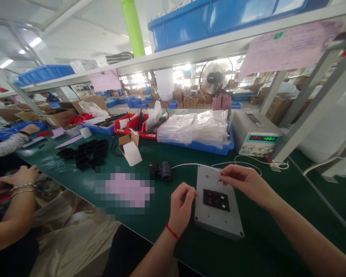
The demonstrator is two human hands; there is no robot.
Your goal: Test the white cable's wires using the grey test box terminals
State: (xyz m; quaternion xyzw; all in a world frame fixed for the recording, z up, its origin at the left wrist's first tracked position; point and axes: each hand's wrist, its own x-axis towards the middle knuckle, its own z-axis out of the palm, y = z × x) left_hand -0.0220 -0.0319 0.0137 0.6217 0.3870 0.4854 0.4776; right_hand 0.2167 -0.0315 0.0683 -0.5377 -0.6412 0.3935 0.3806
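Green workbench (288,184): the right hand (243,182) pinches what looks like a thin lead (218,181), a gray box (219,224) beneath; left hand (182,204) curls alongside, its grip unclear.

From my remote seat I've got a dark green counter (261,246), pretty packed: gray button box (219,217) up close, dark fitting (166,171) with a white cable (187,164) near it, then a small open carton (132,154), black plastic trays (90,152), a blue bin (219,148) of clear bags (193,127), a power supply (253,134).
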